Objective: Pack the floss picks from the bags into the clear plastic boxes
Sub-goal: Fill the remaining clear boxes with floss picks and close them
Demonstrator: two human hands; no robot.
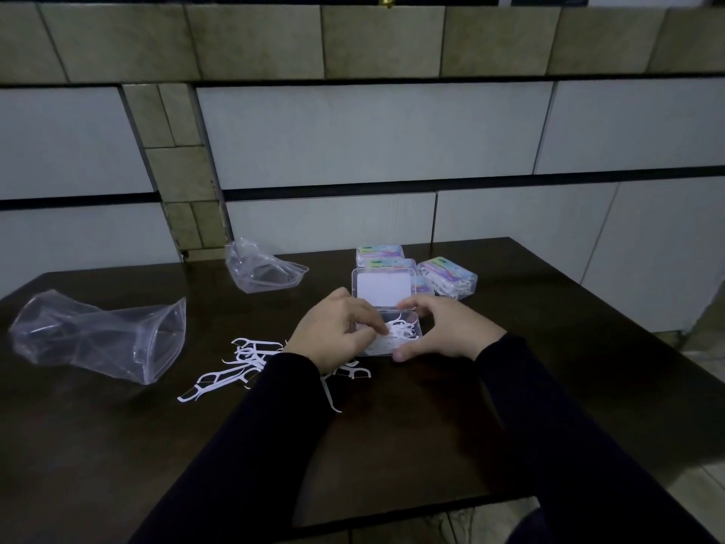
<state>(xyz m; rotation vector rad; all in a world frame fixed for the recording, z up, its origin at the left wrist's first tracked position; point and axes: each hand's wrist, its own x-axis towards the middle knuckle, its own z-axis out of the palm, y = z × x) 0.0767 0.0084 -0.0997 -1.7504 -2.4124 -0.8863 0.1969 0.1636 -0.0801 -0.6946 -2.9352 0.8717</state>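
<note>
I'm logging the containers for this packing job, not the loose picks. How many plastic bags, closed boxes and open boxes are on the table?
Plastic bags: 2, the large one at the left and the smaller one farther back.
Closed labelled boxes: 3 visible, stacked behind the open one; any hidden behind cannot be told.
Open clear box: 1, between the left hand and right hand.
Total: 6

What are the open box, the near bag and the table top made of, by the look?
Open box: clear rigid plastic, glossy; picks show through its wall.
Near bag: thin clear plastic film, creased, with soft sheen.
Table top: dark brown, smooth, faintly glossy; probably wood or laminate, cannot tell which.
</note>
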